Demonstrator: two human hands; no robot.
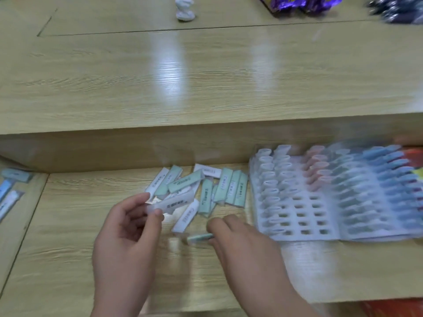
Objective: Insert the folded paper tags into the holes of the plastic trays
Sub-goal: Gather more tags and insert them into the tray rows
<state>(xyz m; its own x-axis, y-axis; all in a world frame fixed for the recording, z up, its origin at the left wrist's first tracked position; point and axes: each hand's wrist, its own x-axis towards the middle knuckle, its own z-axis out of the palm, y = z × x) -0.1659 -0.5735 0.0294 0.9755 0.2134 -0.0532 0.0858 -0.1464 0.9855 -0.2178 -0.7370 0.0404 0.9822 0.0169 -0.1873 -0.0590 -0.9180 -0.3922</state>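
Wood-grain desk [68,259] with a lower level, and that's where it's all going on. Left hand [128,236] is up off the surface. It's pinching a white tag [170,203] by its near end between thumb and fingertips, and the tag points right, over the edge of the pile.

Right hand [242,245] is low on the desk with its back to the camera. Its fingers curl down onto a green tag [199,237] that lies flat and pokes out left from under the fingertips. It's too blurry to tell if it's actually gripping the tag or only touching it.

Pile [206,191] of loose tags, white and pale green with small print, lies scattered just beyond both hands. White tray [297,217] sits just right of the pile. Its left columns have white tags looped into the holes, there are some pink ones further over, and the near rows show bare holes. More trays [377,191] to its right hold bluish tags, badly smeared by blur.

A few spare tags [11,186] sit at the far left edge. Up on the higher level there's a white crumpled lump [185,9] and some purple wrappers [297,2].
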